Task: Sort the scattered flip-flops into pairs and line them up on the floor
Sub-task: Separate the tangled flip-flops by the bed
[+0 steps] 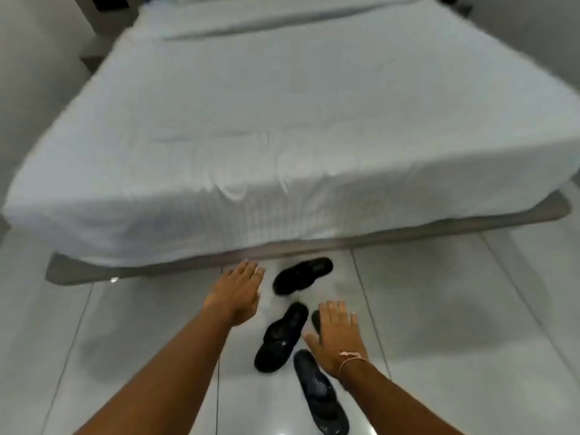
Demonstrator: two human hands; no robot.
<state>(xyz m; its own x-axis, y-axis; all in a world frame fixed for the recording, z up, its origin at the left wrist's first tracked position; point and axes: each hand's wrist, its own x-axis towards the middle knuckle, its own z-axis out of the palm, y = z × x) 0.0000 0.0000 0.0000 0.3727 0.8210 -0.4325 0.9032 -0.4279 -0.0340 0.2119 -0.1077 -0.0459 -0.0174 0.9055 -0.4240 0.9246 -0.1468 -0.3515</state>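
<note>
Several black flip-flops lie scattered on the white tiled floor in front of the bed. The far flip-flop (303,275) rests close to the bed base. A middle flip-flop (282,337) lies at a slant below it. The nearest, dark blue-black flip-flop (320,394) points toward me. Only a dark tip shows of another flip-flop (315,318), which sits mostly hidden under my right hand. My left hand (238,293) reaches out flat, fingers apart, to the left of the far flip-flop and holds nothing. My right hand (337,335) is spread open above the hidden one.
A bed with a white sheet (282,136) fills the upper view, and its grey base (131,271) overhangs the floor just beyond the flip-flops. Glossy tiled floor (455,324) extends to both sides. My right wrist wears a thin pink bracelet (350,357).
</note>
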